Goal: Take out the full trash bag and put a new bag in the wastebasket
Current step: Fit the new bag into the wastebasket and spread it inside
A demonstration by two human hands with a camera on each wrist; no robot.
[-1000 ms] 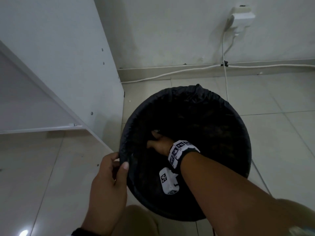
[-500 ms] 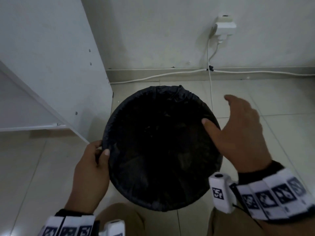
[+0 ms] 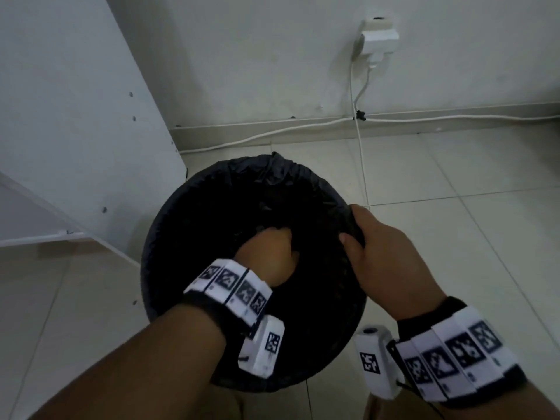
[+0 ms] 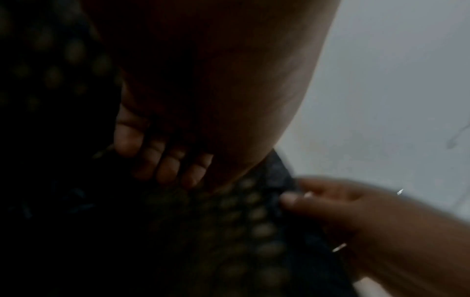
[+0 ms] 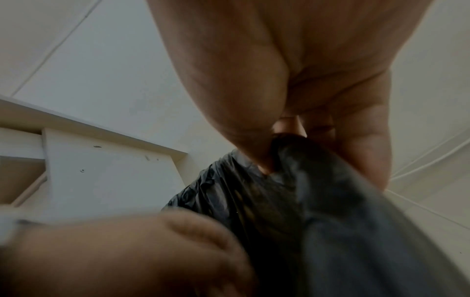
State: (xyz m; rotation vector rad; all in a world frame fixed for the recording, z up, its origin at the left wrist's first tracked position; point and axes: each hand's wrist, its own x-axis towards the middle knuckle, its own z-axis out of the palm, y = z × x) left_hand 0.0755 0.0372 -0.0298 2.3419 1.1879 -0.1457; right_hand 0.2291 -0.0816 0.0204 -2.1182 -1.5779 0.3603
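Left hand (image 3: 268,256) reached down inside the wastebasket (image 3: 151,286), fingers (image 4: 165,166) curled against the black bag (image 3: 318,313) lining it; whether they gripped the plastic or only pressed it, cannot tell. Right hand (image 3: 381,253) at the right rim, thumb inside and fingers outside, pinching the bag's folded edge over the rim. Mesh of the basket wall showed through the bag in the left wrist view. Basket stood on the tiled floor (image 3: 454,183), just beside a white cabinet panel (image 3: 75,116). Beyond it, a white cable (image 3: 357,131) ran down from a wall plug (image 3: 378,40) along the skirting.
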